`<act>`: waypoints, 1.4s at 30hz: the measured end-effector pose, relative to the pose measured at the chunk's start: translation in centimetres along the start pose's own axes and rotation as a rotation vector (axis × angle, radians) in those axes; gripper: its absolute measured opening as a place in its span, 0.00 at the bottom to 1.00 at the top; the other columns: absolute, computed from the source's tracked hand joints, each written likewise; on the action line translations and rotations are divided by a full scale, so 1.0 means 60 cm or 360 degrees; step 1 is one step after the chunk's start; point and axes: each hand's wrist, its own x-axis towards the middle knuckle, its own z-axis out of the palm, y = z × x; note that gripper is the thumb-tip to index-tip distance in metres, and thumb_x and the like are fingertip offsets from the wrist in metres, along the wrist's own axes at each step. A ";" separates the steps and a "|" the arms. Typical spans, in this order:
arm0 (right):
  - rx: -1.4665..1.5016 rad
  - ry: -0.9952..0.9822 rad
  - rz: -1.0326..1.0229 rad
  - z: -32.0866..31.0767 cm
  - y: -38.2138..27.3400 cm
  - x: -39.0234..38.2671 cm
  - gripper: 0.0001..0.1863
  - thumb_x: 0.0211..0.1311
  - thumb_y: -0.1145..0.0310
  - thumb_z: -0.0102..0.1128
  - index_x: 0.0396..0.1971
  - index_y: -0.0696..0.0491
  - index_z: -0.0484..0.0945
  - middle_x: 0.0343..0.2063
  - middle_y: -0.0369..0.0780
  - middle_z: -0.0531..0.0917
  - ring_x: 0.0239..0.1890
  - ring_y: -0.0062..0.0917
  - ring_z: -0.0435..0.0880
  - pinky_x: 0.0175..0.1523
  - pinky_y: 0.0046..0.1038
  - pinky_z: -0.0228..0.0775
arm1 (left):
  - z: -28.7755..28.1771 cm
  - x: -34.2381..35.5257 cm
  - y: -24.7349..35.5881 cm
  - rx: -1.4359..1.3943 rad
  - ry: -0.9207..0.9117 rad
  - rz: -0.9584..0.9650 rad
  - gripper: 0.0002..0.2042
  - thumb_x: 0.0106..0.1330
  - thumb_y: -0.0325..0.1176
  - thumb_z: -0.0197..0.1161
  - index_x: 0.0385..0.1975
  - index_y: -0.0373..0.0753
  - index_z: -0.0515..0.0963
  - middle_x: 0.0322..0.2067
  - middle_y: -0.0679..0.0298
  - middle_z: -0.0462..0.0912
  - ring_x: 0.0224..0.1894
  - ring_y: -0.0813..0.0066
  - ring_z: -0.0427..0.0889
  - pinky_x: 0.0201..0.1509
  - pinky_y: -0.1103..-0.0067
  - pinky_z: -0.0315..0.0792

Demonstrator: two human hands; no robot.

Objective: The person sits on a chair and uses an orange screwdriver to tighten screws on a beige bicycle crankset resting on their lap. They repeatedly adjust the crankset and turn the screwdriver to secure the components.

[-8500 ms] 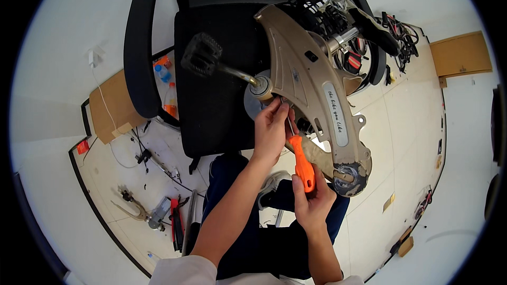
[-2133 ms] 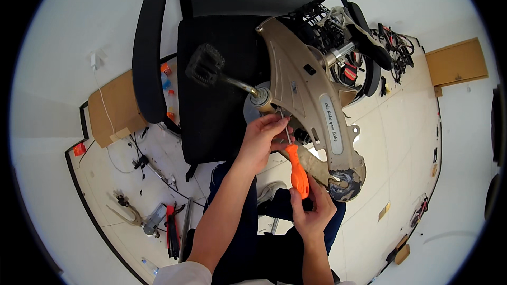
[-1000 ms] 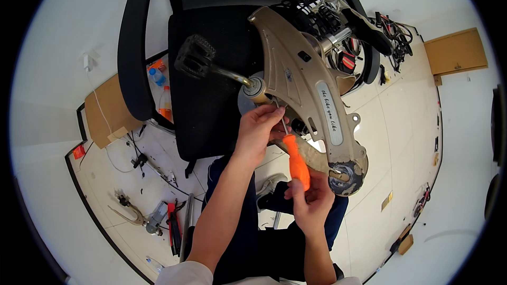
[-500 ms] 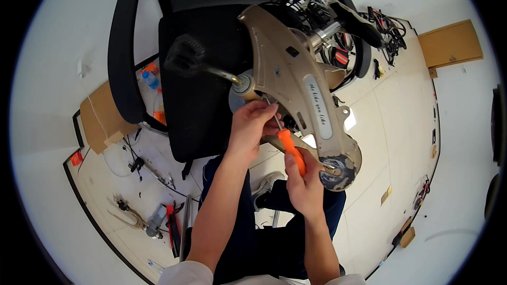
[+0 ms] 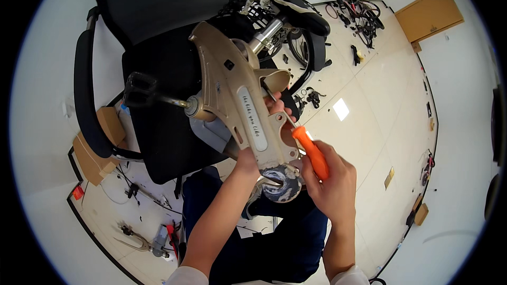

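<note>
A tan folding-bike frame (image 5: 222,79) leans across the black chair seat, its near, scraped round end over my legs. My right hand (image 5: 336,182) is closed around the orange handle of a screwdriver (image 5: 311,150). The metal shaft points up and left along the frame's right side, its tip at the curved tan flap. My left forearm passes beneath the frame. On the far side the fingers of my left hand (image 5: 279,106) show, curled at the shaft; the palm is hidden. A crank with a black pedal (image 5: 140,89) sticks out to the left.
The black office chair (image 5: 153,148) bears the frame, with armrests on both sides. Bike parts (image 5: 364,21) lie on the floor at the far right, near a cardboard sheet (image 5: 430,13). A cardboard box (image 5: 95,153) and a fork (image 5: 134,240) are at left.
The frame has shifted left and tilted in view. The screwdriver has moved from its left underside to its right side. My left hand now reaches under the frame.
</note>
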 end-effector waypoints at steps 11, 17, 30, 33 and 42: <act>0.0106 -0.0001 0.0023 0.016 0.022 0.032 0.14 0.52 0.73 0.65 0.39 0.59 0.78 0.20 0.47 0.81 0.19 0.36 0.81 0.29 0.27 0.72 | 0.014 0.039 0.000 0.0144 0.0120 0.0049 0.09 0.68 0.30 0.60 0.45 0.36 0.77 0.32 0.64 0.79 0.34 0.78 0.79 0.39 0.81 0.76; 0.0082 0.0015 0.0021 0.018 0.025 0.035 0.14 0.51 0.74 0.66 0.39 0.59 0.78 0.19 0.46 0.80 0.18 0.34 0.79 0.28 0.26 0.70 | 0.021 0.036 0.005 0.0181 0.0164 0.0020 0.09 0.68 0.31 0.60 0.45 0.36 0.77 0.31 0.64 0.79 0.32 0.78 0.79 0.37 0.82 0.76; 0.0040 -0.0060 -0.0004 0.005 0.011 0.043 0.14 0.52 0.75 0.65 0.40 0.59 0.78 0.21 0.46 0.81 0.20 0.36 0.81 0.30 0.29 0.72 | 0.017 0.039 0.012 0.0085 0.0139 -0.0085 0.10 0.69 0.31 0.60 0.46 0.36 0.78 0.32 0.63 0.80 0.32 0.77 0.80 0.37 0.83 0.76; -0.0267 -0.0154 -0.0178 -0.009 -0.003 0.051 0.17 0.51 0.74 0.66 0.42 0.59 0.77 0.29 0.46 0.81 0.24 0.35 0.82 0.29 0.30 0.73 | 0.018 0.039 0.027 0.0090 0.0153 -0.0137 0.10 0.69 0.31 0.59 0.45 0.36 0.78 0.34 0.62 0.81 0.34 0.76 0.82 0.39 0.83 0.77; 0.0118 -0.0085 -0.0370 -0.038 0.011 0.066 0.29 0.50 0.73 0.67 0.55 0.61 0.72 0.41 0.48 0.79 0.28 0.28 0.84 0.29 0.24 0.73 | -0.004 0.051 0.027 -0.0353 -0.0183 -0.0184 0.11 0.71 0.26 0.53 0.50 0.33 0.75 0.41 0.59 0.82 0.46 0.71 0.83 0.52 0.78 0.79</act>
